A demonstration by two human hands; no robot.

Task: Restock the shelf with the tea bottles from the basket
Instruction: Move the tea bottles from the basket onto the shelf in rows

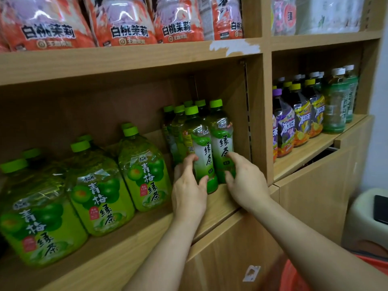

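Note:
Two slim green tea bottles with green caps stand at the front of the middle shelf (pixel 226 203), near its right wall. My left hand (pixel 190 190) wraps the lower part of the left bottle (pixel 201 148). My right hand (pixel 244 181) grips the lower part of the right bottle (pixel 222 139). Several more of the same bottles (pixel 178 124) stand behind them. The orange basket (pixel 294 276) shows only as a blurred edge at the bottom right.
Three large green plum tea jugs (pixel 144 171) fill the shelf's left part. Orange packs (pixel 123 22) sit on the shelf above. Iced tea bottles (pixel 302 114) stand in the right bay. Cabinet doors (pixel 231 248) lie below, and a pale bin (pixel 365 217) stands at right.

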